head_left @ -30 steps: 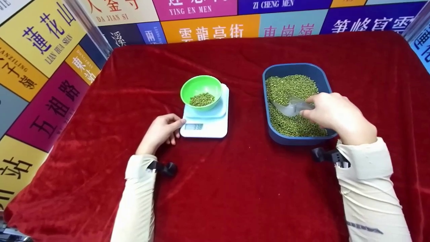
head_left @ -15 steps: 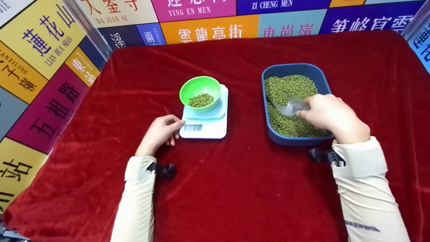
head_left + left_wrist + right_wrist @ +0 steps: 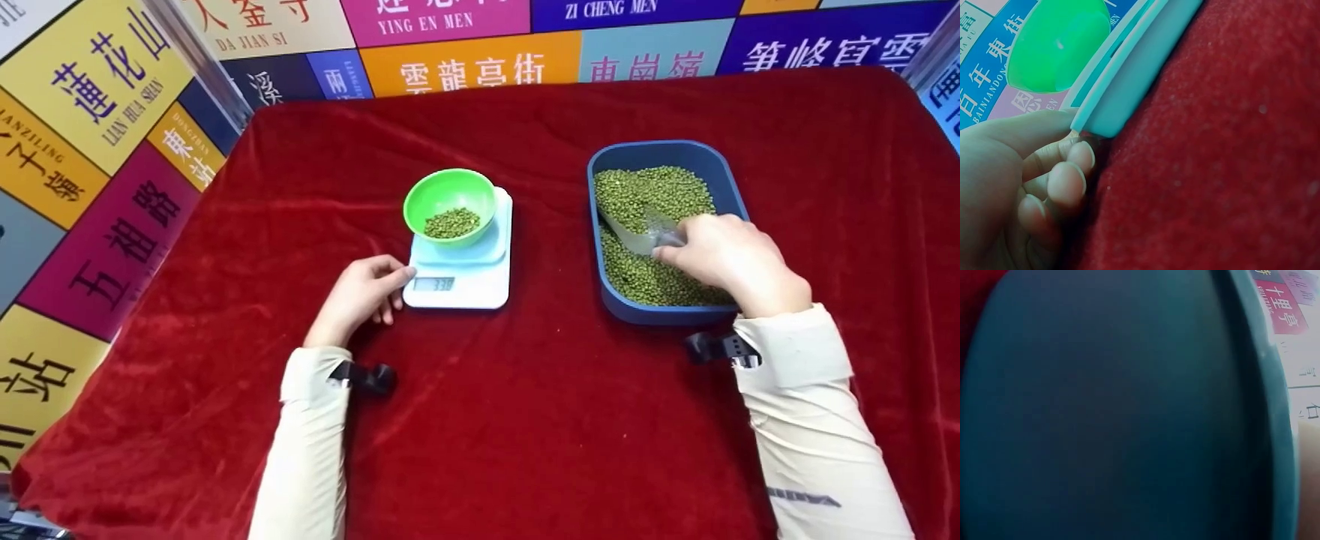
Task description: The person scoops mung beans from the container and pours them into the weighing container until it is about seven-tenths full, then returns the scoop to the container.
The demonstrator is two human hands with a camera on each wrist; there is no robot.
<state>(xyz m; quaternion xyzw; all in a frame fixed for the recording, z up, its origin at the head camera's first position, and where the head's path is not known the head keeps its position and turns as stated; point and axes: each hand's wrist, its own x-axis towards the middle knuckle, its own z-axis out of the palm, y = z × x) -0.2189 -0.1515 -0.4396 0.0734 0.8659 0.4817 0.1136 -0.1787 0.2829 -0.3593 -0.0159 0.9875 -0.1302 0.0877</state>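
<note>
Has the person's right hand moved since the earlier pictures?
Yes. Judged against the blue tub in the head view, the right hand has shifted slightly left, farther in over the beans.

blue tub fills view; lettered panels upper right

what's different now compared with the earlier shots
The right hand has shifted slightly left over the blue tub, still gripping the clear scoop. The left hand stayed at the scale, and the green bowl stayed put.
</note>
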